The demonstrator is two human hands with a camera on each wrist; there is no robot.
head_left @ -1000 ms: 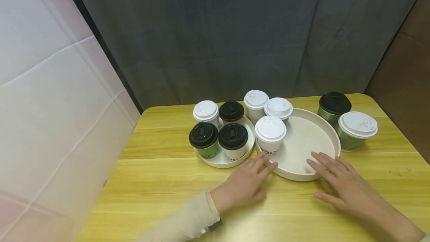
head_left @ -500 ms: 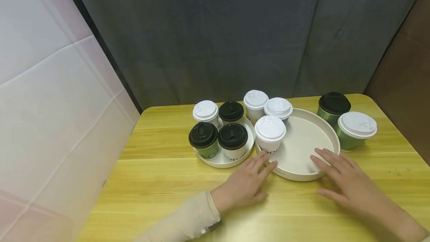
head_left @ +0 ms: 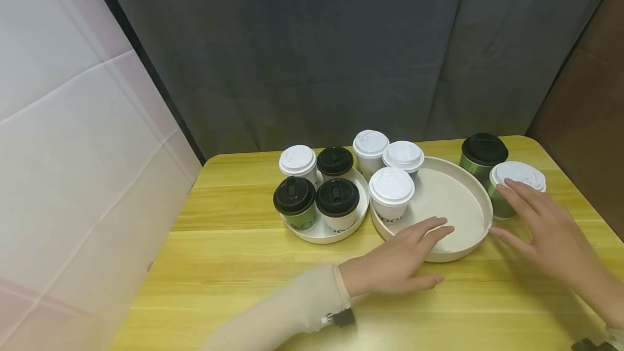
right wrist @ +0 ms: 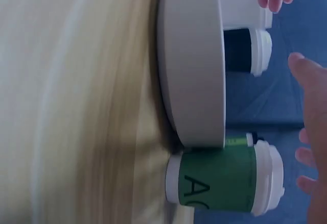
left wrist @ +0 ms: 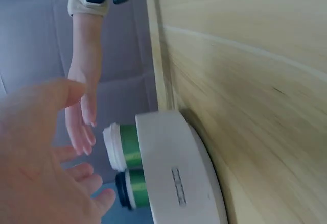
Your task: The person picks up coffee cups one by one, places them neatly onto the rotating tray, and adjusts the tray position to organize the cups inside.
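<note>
In the head view my left hand (head_left: 397, 264) hovers over the front edge of a large cream round tray (head_left: 455, 194), fingers spread and holding nothing. To the right of that tray, my right hand (head_left: 556, 237) is held above the table with its fingertips near a green paper coffee cup with a white lid (head_left: 521, 171). The right wrist view shows a gap between the fingers and this white-lidded green cup (right wrist: 219, 180). Behind it stands a green cup with a black lid (head_left: 484, 150). Three white-lidded cups (head_left: 391, 188) cluster at the large tray's left side.
A smaller white round tray (head_left: 324, 237) touches or nearly touches the large one on its left. It carries several lidded cups, including a green one with a black lid (head_left: 294, 205). A dark grey panel (head_left: 312, 58) rises behind the wooden table (head_left: 219, 264).
My left hand has left the spot beside the nearest white cup and moved right across the large tray's front. The right hand has moved right and away, toward the white-lidded green cup.
</note>
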